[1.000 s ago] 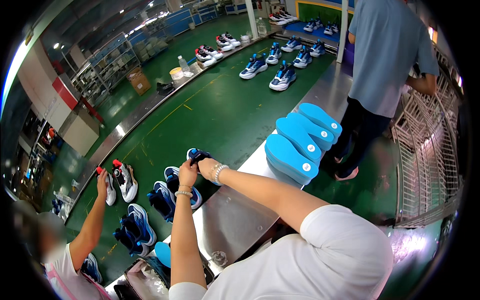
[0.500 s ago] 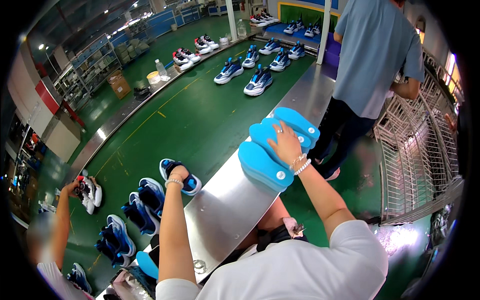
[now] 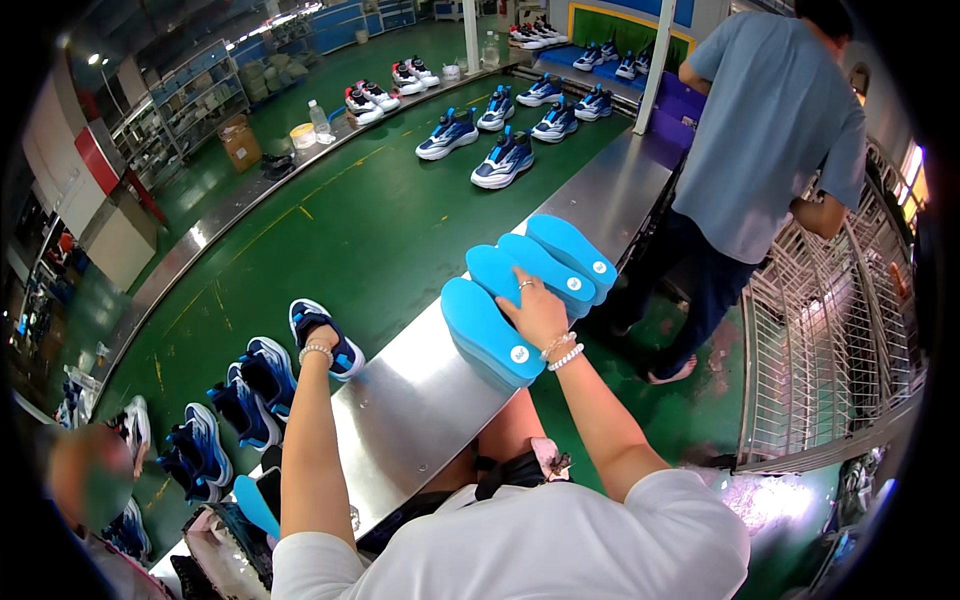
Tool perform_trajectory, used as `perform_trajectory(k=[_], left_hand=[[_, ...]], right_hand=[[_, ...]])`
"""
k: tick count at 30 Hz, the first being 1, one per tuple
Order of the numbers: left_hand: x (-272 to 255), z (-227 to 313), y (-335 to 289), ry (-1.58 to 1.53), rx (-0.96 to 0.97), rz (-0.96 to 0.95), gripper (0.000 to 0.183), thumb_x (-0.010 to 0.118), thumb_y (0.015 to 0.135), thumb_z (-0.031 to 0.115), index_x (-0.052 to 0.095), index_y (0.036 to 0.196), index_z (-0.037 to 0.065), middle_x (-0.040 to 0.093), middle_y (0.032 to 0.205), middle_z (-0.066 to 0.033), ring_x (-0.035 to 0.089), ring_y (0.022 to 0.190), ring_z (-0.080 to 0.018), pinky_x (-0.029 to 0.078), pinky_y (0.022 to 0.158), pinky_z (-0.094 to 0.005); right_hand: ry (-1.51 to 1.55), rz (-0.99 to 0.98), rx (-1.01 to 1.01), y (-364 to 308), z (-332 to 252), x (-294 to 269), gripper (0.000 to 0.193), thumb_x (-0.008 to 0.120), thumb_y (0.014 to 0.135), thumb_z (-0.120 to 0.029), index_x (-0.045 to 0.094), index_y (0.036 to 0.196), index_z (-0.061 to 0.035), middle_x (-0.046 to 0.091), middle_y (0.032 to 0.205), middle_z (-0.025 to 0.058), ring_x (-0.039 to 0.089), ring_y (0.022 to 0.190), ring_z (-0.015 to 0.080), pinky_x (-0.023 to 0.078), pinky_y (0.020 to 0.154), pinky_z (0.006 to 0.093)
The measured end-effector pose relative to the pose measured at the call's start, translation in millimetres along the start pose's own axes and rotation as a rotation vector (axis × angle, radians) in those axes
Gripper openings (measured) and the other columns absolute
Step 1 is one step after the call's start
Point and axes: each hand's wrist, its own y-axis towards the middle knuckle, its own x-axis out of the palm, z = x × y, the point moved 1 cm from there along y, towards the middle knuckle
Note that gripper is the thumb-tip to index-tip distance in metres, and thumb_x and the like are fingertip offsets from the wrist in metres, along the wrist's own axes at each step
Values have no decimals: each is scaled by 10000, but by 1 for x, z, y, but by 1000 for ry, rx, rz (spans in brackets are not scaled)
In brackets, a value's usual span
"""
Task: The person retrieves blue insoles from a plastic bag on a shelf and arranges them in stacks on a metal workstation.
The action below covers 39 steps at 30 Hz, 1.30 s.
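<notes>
My left hand reaches into the opening of a navy and white sneaker on the green surface, beside the metal ledge. The shoe hides its fingers. My right hand rests on a bright blue insole, with thumb and forefinger apart; its other fingers are partly hidden. That insole lies in a row of blue insole stacks, each with a round white sticker at the heel. The nearest stack sits left of my right hand, and the farthest lies beyond it.
The insoles lie on a metal ledge along the green surface. Several navy sneakers stand at the lower left, others farther off. At the right are a person in a blue shirt and a wire rack. Another worker is at lower left.
The view has shifted, so the ledge and insoles appear farther left. My right hand's fingers look less spread on the insoles. My left hand stays in the sneaker.
</notes>
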Motion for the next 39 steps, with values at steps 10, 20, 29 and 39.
perform_trajectory(k=[10,20,29,39], left_hand=[[-6,-14,-15,488,455,-131,383,275,877,176,424,1208,53,428,1257,-21,395,1154,-142,298,949,-231],[-115,69,-105,283,706,-352,283,503,640,212,634,779,3,612,789,-187,594,719,-271,456,652,-321],[-41,39,-41,316,598,-357,232,511,573,158,634,701,10,610,717,-174,579,619,-247,444,565,-328],[-204,125,-197,1,571,164,286,529,765,278,610,838,15,603,877,-138,573,810,-323,465,707,-378]], right_hand=[[2,44,0,3,5,-3,555,539,769,-375,392,1205,-65,491,1117,180,551,907,319,462,755,383],[-16,73,49,2,16,-10,563,545,766,-377,386,1216,-79,489,1134,174,547,922,325,446,791,381],[-23,73,11,7,21,-2,565,546,764,-373,388,1212,-66,490,1125,187,540,924,337,443,786,387],[9,64,-13,8,20,-6,557,534,776,-356,375,1211,-47,483,1118,200,537,910,347,447,757,397]])
